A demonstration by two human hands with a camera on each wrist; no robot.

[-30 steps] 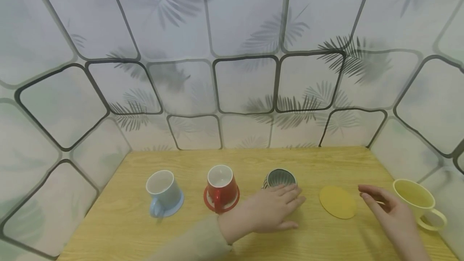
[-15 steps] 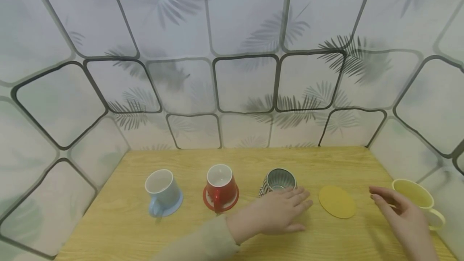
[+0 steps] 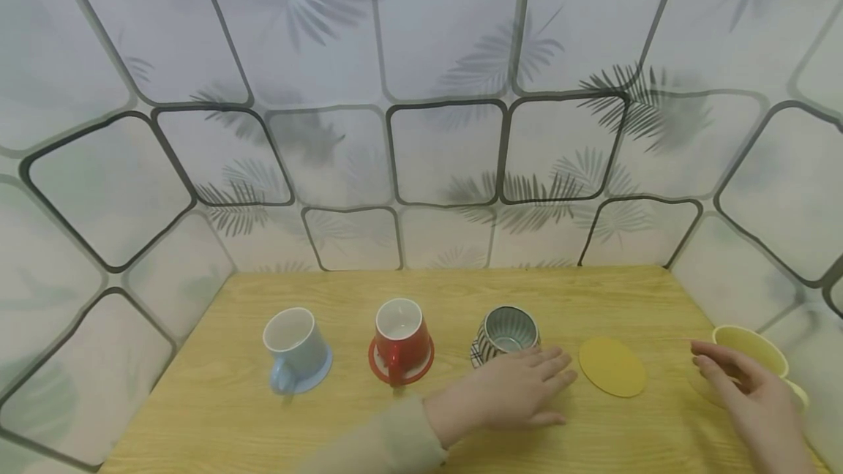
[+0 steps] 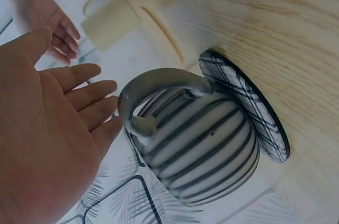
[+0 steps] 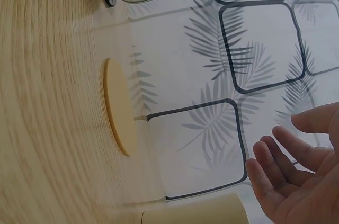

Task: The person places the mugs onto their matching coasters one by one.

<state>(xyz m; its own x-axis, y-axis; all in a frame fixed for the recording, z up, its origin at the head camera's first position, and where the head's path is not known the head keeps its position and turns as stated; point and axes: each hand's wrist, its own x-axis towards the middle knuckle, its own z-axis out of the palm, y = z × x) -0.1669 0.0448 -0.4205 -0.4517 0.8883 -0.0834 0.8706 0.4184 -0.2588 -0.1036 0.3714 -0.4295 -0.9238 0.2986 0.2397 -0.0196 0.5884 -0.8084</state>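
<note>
My left hand is held flat with fingers straight, in front of a grey striped mug. In the left wrist view its fingertips overlap the handle of that mug, which stands on a plaid coaster. Nothing is in the palm. My right hand has loosely bent fingers and holds nothing. It hides part of a yellow mug in the head view; the right wrist view has the fingers apart from this mug. A bare yellow coaster lies between the two hands.
A red mug sits on a red-rimmed coaster, its handle toward me. Farther left, a light blue mug stands on a blue coaster. Patterned walls enclose the wooden table at the back and sides.
Both hands have drifted to the right, my left uncovering more of the striped mug and my right covering more of the yellow mug. The mugs and coasters stay where they were.
</note>
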